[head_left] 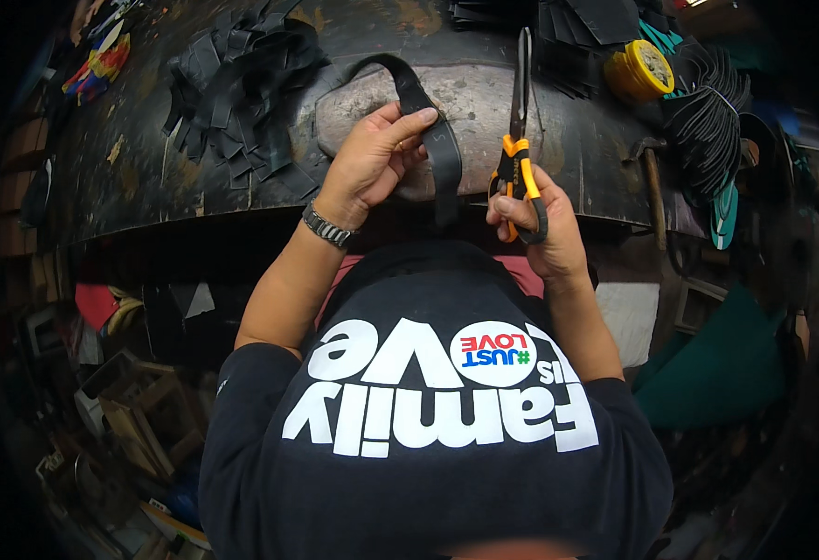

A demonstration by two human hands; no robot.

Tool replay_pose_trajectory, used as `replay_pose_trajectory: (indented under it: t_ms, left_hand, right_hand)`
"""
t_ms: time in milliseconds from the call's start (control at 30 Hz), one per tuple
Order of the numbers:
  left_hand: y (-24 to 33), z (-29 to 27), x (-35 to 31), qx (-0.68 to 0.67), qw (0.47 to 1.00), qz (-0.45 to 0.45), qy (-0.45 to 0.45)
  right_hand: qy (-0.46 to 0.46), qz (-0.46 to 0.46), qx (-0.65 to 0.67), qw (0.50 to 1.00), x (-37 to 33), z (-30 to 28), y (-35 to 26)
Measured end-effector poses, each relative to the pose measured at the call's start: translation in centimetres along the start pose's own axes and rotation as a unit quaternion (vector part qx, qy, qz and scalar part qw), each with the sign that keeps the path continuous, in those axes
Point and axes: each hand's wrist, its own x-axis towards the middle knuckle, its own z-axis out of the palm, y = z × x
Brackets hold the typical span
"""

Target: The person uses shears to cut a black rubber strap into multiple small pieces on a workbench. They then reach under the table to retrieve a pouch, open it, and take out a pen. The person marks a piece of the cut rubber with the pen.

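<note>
Between the thumb and fingers of my left hand [372,159] is a black strap [443,168], which looks like leather or rubber. One end of it curves away over the worn board [358,112], and the other hangs down past the table's front edge. My right hand [549,219] grips a pair of scissors [519,140] by its orange and black handles. The blades point away from me and look nearly closed. They stand to the right of the strap, apart from it.
A heap of black strips [242,93] lies at the left of the dark table [148,177]. To the right are a yellow tub [640,70], a hammer [654,191] and a bundle of black strips [708,112]. More black pieces [582,33] are stacked at the back.
</note>
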Motion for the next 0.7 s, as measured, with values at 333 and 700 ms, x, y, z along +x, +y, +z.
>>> replay_pose_trajectory:
  t_ms: [333,700]
  left_hand:
    - [0.3,0.4,-0.7,0.033,0.997,0.067,-0.017]
    - [0.4,0.2,-0.6,0.044,0.992,0.116,0.016]
  right_hand:
    - [-0.056,0.048,-0.029,0.997,-1.1,-1.0,0.7]
    - [-0.110,0.110,-0.138,0.978,-2.7,-4.0,2.0]
